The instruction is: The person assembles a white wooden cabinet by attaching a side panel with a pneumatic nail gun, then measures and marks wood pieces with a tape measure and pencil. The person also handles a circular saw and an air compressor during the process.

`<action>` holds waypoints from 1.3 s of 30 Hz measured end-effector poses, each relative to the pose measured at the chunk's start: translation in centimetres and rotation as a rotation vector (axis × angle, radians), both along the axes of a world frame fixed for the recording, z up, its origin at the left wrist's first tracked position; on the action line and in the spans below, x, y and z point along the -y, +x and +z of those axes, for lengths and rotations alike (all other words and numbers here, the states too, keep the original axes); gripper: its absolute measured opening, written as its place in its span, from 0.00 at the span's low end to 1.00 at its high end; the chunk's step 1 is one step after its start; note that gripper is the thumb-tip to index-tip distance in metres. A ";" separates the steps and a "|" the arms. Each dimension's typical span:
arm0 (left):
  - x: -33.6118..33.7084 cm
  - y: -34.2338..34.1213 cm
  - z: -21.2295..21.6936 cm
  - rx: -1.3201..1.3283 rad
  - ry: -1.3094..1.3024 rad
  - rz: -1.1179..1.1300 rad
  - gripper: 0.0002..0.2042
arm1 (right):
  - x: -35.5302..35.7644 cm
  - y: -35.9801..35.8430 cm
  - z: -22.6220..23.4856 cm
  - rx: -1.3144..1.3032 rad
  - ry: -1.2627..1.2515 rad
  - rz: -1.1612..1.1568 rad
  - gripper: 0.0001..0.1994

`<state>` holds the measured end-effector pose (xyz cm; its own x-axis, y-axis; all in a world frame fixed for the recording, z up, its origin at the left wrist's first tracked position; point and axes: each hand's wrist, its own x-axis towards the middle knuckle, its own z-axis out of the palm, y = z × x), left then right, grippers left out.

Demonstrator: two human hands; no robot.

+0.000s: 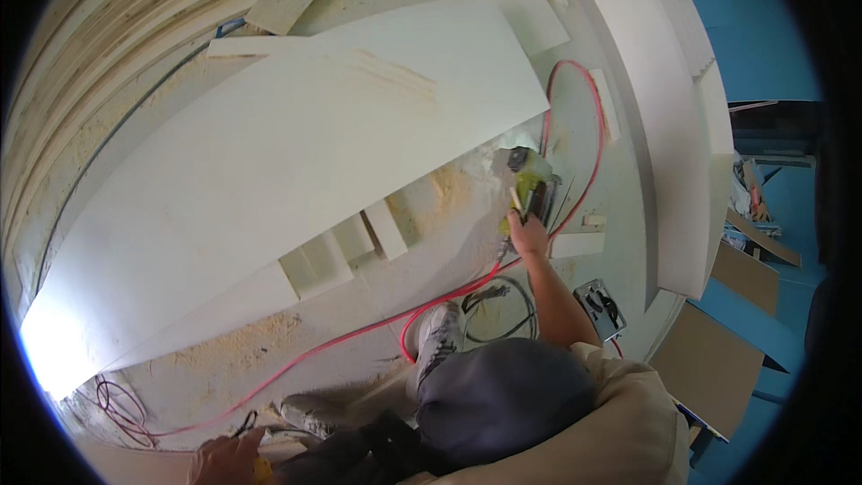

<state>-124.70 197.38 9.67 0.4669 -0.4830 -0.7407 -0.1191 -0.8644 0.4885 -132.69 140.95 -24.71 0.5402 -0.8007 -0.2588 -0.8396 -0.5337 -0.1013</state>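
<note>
My right hand [530, 235] is wrapped round the handle of a green and black air nail gun [532, 181]. The gun is low over the floor, just off the near right corner of a long white panel [296, 144]. From its handle a red air hose [359, 330] runs back to the left across the floor. At the lower left, my left hand [224, 462] has its fingers curled. A bit of yellow and a dark loop show beside it, but what it grips is mostly hidden. White offcuts [386, 229] lie partly under the panel's near edge.
Long boards [108, 54] are stacked at the far left. A tall white panel [669, 126] stands along the right. Near my shoe [437, 334] lies a coiled dark cable [498, 310]; a grey case [600, 308] sits beside my right arm. Sawdust [256, 339] covers parts of the floor.
</note>
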 end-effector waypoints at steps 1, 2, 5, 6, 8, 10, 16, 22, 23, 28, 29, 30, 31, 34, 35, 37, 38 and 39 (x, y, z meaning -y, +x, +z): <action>-0.1 -0.4 -0.5 0.011 0.003 -0.014 0.26 | 0.2 -1.5 0.5 -0.013 0.039 -0.065 0.34; 0.0 -0.3 -0.6 0.027 -0.022 -0.015 0.26 | 1.0 -2.8 0.2 -0.022 0.006 -0.096 0.35; 0.2 -0.1 -0.3 0.030 -0.049 -0.005 0.27 | 1.6 -2.6 0.6 -0.149 0.016 -0.102 0.34; 0.0 0.0 -0.1 -0.008 -0.033 -0.007 0.29 | 1.6 -2.4 0.3 -0.170 0.020 -0.085 0.34; -0.2 0.5 0.3 0.022 -0.061 -0.026 0.28 | 2.5 -1.7 -0.9 -0.115 -0.042 -0.033 0.31; -0.5 0.7 1.1 0.168 -0.109 -0.036 0.25 | 4.3 -1.1 -1.6 -0.279 -0.058 0.412 0.27; -4.5 0.1 -0.4 -0.162 -0.306 0.230 0.26 | 5.5 1.9 -0.3 0.198 -0.097 0.330 0.18; -3.2 -2.0 -7.5 -0.369 -0.726 0.925 0.20 | -18.6 13.0 17.9 0.282 1.032 0.759 0.12; -2.5 -2.3 -7.4 -0.355 -0.736 0.925 0.20 | -24.1 13.2 22.0 0.126 0.937 1.198 0.12; -1.3 -3.4 -6.5 -0.167 -0.842 0.991 0.21 | -38.7 12.8 27.5 -0.211 1.359 1.154 0.12; -1.8 -3.9 -6.7 -0.091 -0.823 0.966 0.21 | -39.9 12.2 26.6 -0.217 1.410 1.115 0.13; -1.9 -4.2 -6.7 -0.011 -0.827 0.917 0.21 | -40.2 11.7 26.2 -0.204 1.432 1.072 0.13; -1.8 -4.1 -7.0 0.062 -0.827 0.867 0.21 | -39.5 11.6 24.1 -0.094 1.405 1.184 0.13; -2.6 -4.8 -7.4 0.130 -0.568 0.763 0.21 | -38.8 10.6 24.6 -0.386 1.420 1.014 0.12; -2.4 -4.8 -8.1 0.164 -0.577 0.763 0.22 | -38.4 10.2 24.4 -0.399 1.472 0.951 0.12; -1.9 -4.3 -8.6 0.095 -0.566 0.702 0.21 | -36.8 9.3 23.6 -0.418 1.567 0.798 0.13; -1.6 -3.7 -8.7 0.051 -0.563 0.662 0.21 | -36.2 9.4 23.4 -0.381 1.621 0.790 0.13; -1.1 -2.9 -10.1 0.035 -0.533 0.657 0.20 | -35.6 9.8 23.2 -0.337 1.662 0.804 0.14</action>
